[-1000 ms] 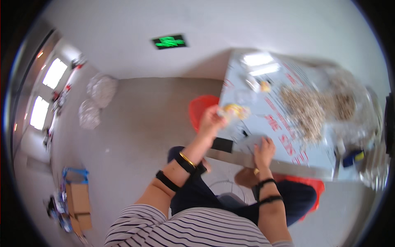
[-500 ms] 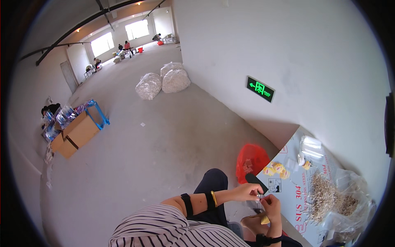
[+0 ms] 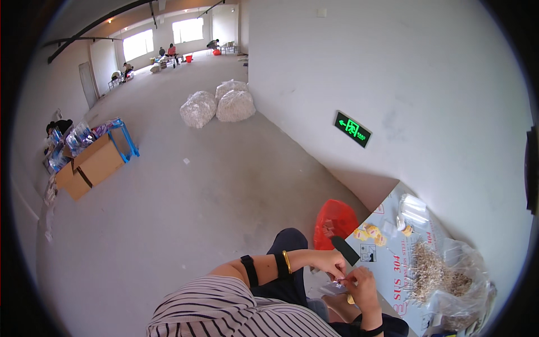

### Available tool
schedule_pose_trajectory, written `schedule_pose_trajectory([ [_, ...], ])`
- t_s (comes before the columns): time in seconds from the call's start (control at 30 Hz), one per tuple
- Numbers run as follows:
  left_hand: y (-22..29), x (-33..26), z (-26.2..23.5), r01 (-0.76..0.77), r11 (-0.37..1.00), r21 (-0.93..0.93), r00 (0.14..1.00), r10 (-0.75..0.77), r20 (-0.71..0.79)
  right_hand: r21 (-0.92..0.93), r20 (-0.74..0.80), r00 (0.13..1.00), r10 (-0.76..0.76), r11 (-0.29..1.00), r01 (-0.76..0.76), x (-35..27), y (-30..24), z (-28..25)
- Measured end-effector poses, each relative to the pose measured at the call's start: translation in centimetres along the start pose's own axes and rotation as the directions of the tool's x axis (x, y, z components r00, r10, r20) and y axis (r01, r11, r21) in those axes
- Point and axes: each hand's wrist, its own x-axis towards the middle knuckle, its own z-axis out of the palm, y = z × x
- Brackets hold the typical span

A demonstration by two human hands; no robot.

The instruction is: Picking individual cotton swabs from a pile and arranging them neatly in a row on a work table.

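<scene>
**rig_op:** Yellow little round pieces [image 3: 370,231] sit in a small cluster on the pale sheet-covered counter [image 3: 387,264], near its left edge, and that's about all I can call "finished" from up here. Both hands are bunched together just off the counter edge, over the lap. My left hand [image 3: 330,263] is curled with fingertips pinched around something tiny, and my right hand [image 3: 362,283] is closed up against it, pinching the same little item. Too small and blurry to say what the item is.

**benchwatcher:** So how far in are you, roughly?

**rig_op:** Early, I'd guess. There's a big heap of thin tan stick-like bits [image 3: 435,275] spilling out of a clear plastic bag [image 3: 469,292] on the right side of the counter, well apart from the yellow cluster. That heap looks barely dented next to a handful of yellow pieces.

**benchwatcher:** Anything else on the counter?

**rig_op:** A flat black blade-shaped tool [image 3: 344,250] lies at the counter's near-left edge, just beside my left hand, not held. A couple of small clear plastic packets [image 3: 414,206] sit at the far end. A red plastic bag [image 3: 335,223] is on the floor right beside the counter's left corner.

**benchwatcher:** And the piece in hand?

**rig_op:** Held between both hands, off the counter, not yet set down with the others.
</scene>
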Motion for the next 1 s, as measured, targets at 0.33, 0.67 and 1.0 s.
schedule_pose_trajectory([
  [0.33,-3.3,-1.0,3.5,-0.111,0.826,-0.552,0.922,-0.122,-0.368,0.175,-0.399,0.878,0.264,0.962,-0.21,-0.8,-1.5,2.4],
  [0.67,-1.4,-0.8,4.7,-0.123,0.985,-0.119,0.854,0.044,-0.518,0.263,-0.282,0.904,0.322,0.932,-0.25,-1.9,-2.3,3.2],
  [1.0,0.2,-0.9,5.8,0.071,0.997,-0.036,0.948,-0.078,-0.309,0.264,-0.131,0.922,0.365,0.909,-0.322,-3.9,-1.4,3.0],
])
